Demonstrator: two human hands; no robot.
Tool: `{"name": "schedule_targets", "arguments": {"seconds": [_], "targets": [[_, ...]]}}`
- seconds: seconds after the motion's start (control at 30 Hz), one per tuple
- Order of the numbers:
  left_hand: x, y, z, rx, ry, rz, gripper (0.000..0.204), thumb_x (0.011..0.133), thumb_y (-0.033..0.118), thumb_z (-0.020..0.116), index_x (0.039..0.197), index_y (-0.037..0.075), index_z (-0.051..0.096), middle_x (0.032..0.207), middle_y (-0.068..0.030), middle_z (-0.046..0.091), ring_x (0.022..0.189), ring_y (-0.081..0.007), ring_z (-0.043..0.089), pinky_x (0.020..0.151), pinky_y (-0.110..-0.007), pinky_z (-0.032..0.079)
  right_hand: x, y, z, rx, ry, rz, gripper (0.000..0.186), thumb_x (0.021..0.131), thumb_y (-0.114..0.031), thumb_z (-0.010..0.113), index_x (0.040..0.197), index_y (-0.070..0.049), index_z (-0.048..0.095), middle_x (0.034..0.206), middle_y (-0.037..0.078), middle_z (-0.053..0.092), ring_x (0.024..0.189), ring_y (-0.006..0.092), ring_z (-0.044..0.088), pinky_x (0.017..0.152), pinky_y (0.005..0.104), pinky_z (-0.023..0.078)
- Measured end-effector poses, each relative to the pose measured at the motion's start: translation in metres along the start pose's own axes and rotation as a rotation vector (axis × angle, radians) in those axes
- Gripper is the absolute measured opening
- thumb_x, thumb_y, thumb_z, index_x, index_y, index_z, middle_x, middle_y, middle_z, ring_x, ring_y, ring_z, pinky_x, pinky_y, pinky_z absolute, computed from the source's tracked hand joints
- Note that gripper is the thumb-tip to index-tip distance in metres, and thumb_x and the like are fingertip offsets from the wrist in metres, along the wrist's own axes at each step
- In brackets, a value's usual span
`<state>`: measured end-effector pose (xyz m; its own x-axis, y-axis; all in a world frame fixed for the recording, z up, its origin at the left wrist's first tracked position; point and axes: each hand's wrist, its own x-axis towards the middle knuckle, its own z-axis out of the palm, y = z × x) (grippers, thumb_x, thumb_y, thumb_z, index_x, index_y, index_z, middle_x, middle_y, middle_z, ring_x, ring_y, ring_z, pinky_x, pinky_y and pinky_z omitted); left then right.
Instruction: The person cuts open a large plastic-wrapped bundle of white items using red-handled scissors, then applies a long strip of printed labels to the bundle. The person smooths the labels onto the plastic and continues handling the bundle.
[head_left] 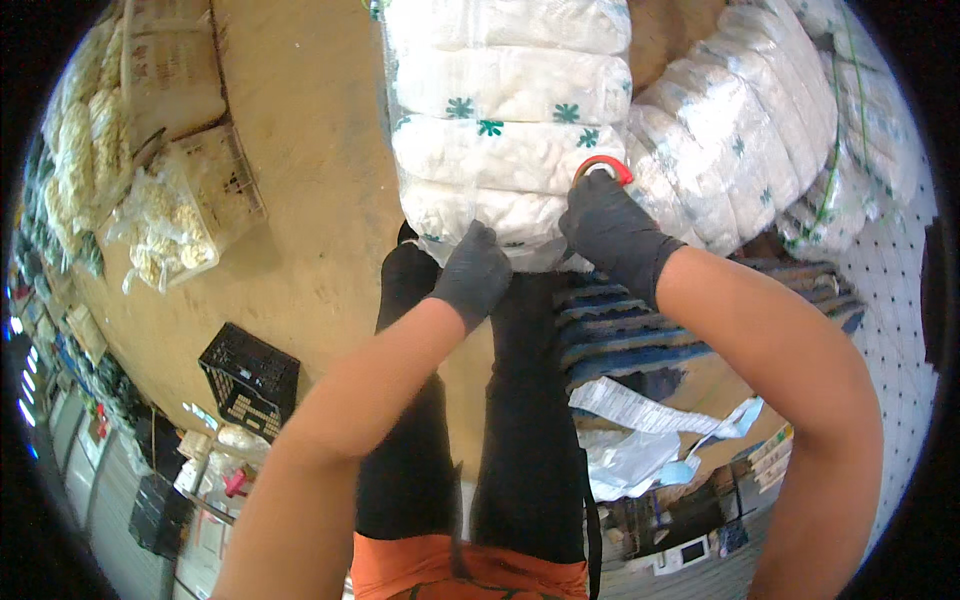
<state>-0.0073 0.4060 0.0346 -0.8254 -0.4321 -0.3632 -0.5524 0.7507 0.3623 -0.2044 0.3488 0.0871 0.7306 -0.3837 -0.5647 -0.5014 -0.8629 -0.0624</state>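
A large clear plastic bag [500, 90] of white, soft-looking packs with green leaf-like marks lies in front of my legs. My left hand [476, 272], in a dark grey glove, is closed on the near edge of the bag, pinching its film. My right hand [615, 228], gloved the same way, is closed at the bag's near right corner. Out of its grip shows a red curved tool [610, 168] with a pale inner rim; the rest is hidden by the fingers, so its kind is unclear.
Another filled bag [735, 130] lies against the right side. A striped mat [630, 330] and papers [640, 405] are at lower right. Toward the left stand a black crate [250, 375] and a pale basket [225, 185] with bagged cream-coloured goods.
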Motion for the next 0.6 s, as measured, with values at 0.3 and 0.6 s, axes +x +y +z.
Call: {"name": "schedule_targets", "arguments": {"seconds": [0.3,0.6], "targets": [[-0.013,0.001,0.0,-0.122,-0.033,0.029,0.007,0.062,0.011,0.053,0.057,0.012,0.058,0.062,-0.0072,0.053,0.074,-0.0226,0.052,0.073,-0.035,0.037,0.006,-0.062,0.019,0.087,-0.074,0.288,0.009,0.069,-0.011,0.052,0.069,-0.011,0.061,0.071,0.008,0.058,0.069,0.0223,0.055,0.06,0.0353,0.039],[-0.021,-0.002,0.01,-0.089,-0.076,0.113,0.006,0.063,0.012,0.054,0.061,0.011,0.059,0.067,-0.0055,0.054,0.079,-0.0225,0.053,0.076,-0.034,0.037,0.014,-0.088,0.053,0.287,-0.19,0.371,0.011,0.07,-0.015,0.053,0.072,-0.01,0.063,0.072,0.009,0.06,0.07,0.0254,0.058,0.062,0.0396,0.042]]}}
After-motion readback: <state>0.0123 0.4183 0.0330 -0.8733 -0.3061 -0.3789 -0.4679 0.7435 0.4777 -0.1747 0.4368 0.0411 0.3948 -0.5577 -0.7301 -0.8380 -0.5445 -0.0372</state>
